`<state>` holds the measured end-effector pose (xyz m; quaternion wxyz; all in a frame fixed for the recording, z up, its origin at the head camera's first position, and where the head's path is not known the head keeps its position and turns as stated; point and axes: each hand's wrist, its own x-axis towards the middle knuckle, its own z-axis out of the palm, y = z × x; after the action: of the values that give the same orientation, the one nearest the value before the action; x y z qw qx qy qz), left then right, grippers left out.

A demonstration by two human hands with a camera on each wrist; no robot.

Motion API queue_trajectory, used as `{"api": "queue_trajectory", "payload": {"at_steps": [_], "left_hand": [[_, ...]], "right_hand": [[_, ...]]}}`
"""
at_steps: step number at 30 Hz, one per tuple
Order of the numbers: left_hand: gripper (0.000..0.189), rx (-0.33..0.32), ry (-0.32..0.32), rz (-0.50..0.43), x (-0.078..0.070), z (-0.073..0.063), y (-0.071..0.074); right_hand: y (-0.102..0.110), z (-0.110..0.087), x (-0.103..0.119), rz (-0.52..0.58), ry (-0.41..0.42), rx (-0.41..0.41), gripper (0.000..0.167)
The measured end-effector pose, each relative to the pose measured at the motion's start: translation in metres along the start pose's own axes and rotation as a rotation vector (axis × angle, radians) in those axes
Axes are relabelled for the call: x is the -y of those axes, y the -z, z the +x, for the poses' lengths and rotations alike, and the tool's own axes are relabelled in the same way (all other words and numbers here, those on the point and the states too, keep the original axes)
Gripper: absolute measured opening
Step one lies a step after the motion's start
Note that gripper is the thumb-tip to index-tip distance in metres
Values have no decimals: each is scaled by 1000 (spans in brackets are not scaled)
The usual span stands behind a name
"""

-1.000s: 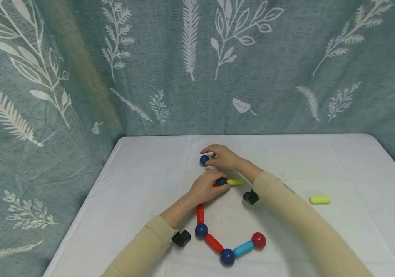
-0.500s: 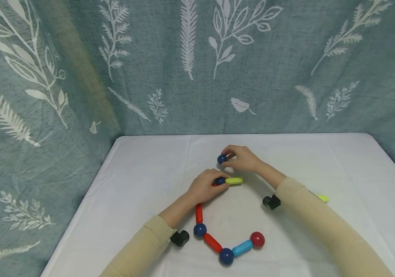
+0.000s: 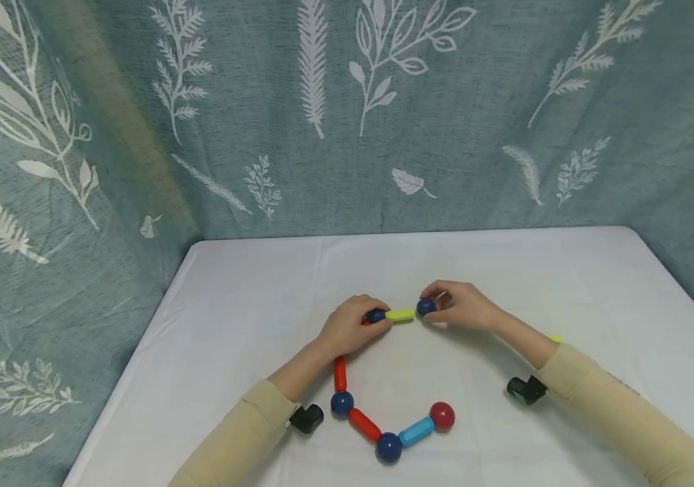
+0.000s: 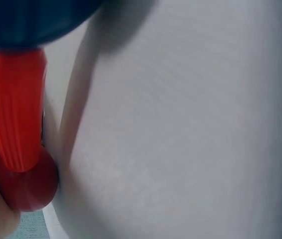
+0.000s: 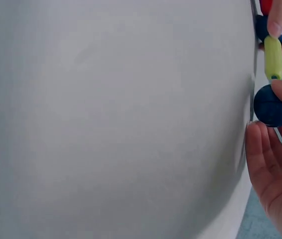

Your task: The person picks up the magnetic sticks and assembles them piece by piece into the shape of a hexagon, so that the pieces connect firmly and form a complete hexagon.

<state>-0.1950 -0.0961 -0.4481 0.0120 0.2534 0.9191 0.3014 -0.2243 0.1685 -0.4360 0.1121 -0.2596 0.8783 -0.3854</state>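
My left hand (image 3: 354,326) grips a dark blue ball (image 3: 375,316) from which a yellow-green rod (image 3: 400,315) points right. Just off the rod's free end, my right hand (image 3: 459,306) pinches another dark blue ball (image 3: 426,307) between thumb and fingers. In the right wrist view this ball (image 5: 272,106) sits right by the rod (image 5: 274,57); whether they touch I cannot tell. Below my left hand a red rod (image 3: 339,373) leads to a blue ball (image 3: 342,404). The left wrist view shows a red ball (image 4: 29,186) under a red rod (image 4: 16,104) beside the palm.
The chain continues nearer me through a red rod (image 3: 364,424), a blue ball (image 3: 388,447) and a light blue rod (image 3: 416,431) to a red ball (image 3: 442,416). A loose yellow-green rod (image 3: 557,338) is mostly hidden behind my right forearm. A white cloth (image 3: 249,297) covers the table.
My right hand has taken hold of the far blue ball and carried it right and nearer, to the yellow-green rod's free end. My left hand keeps its grip. The head view has shifted slightly.
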Motion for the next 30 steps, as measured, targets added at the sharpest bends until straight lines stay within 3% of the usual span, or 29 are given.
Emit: {"api": "queue_trajectory", "payload": {"at_steps": [6, 10, 15, 21, 25, 30], "left_hand": [[27, 14, 2, 12, 0, 2, 0], [27, 42, 13, 73, -4, 5, 5], [30, 115, -31, 165, -18, 17, 14], [33, 213, -66, 169, -35, 36, 16], [33, 247, -78, 143, -40, 42, 12], [33, 258, -76, 122, -41, 43, 7]], "right_hand": [[-5, -3, 4, 23, 8, -12, 32], [-6, -3, 5, 44, 22, -12, 32], [-6, -2, 8, 60, 20, 4, 36], [-3, -6, 7, 43, 3, 6, 37], [8, -21, 1, -3, -2, -1, 34], [39, -60, -10, -131, -2, -1, 28]]}}
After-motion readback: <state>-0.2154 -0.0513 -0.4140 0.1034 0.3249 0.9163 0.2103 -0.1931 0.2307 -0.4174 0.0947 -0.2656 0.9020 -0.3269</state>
